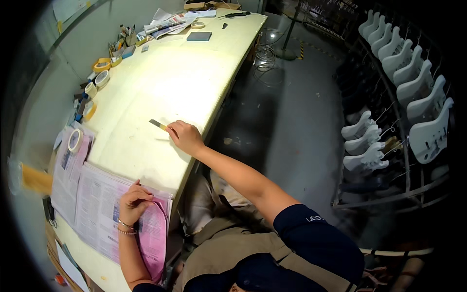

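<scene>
My right hand (186, 136) is closed over the right part of the table, pinching a short flat blade (157, 124). Its dark end points left, and a yellowish part shows by the fingers. The blade is held close to the pale tabletop (141, 102); whether it touches cannot be told. My left hand (134, 202), with bracelets at the wrist, is closed at the near edge of the table. Its fingers grip the edge of a pink newspaper sheet (154, 233), which curves down beside the forearm. More newspaper (95, 194) lies flat under and left of this hand.
A tape roll (75, 140) rests on the newspaper. More tape rolls (102, 78) and tools line the left wall. A dark flat block (199, 36) and crumpled papers (168, 24) lie at the far end. On the right, a rack (406, 160) holds several white guitar bodies (413, 87).
</scene>
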The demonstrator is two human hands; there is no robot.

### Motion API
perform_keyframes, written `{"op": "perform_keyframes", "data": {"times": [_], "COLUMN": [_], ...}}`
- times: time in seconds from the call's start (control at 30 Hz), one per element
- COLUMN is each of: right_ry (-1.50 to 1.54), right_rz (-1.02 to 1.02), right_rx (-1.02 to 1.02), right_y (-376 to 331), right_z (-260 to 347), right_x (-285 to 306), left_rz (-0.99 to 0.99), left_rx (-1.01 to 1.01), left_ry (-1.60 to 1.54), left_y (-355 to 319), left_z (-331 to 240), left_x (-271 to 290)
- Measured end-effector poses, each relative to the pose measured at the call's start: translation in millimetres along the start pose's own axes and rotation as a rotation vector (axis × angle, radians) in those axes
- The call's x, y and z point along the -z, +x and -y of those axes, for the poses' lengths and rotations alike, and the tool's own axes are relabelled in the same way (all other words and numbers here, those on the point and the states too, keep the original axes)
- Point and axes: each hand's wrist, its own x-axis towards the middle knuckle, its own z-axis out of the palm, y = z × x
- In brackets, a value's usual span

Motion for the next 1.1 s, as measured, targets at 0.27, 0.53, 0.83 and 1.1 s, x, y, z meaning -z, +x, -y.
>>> {"op": "perform_keyframes", "data": {"times": [0.27,0.53,0.83,1.1], "right_ry": [-0.017,-0.060,-0.024,0.068], "right_rz": [0.039,-0.001,0.047,-0.011], "right_rx": [-0.060,-0.030,-0.066,-0.148], "right_y": [-0.3,2.2,2.8,2.3], "right_z": [-1.2,-7.0,-3.8,-9.5], "right_x": [4.4,0.2,2.2,8.5], "left_rz": [-0.031,0.061,0.097,0.042], "left_rx": [0.006,-0.059,-0.154,-0.301], "left_ry": [-0.001,0.162,0.308,0.440], "left_y": [-2.4,6.1,7.1,8.8], "left_z": [-2.4,-15.2,-21.9,-23.5], "left_x": [-7.0,-1.1,2.6,-2.0]}}
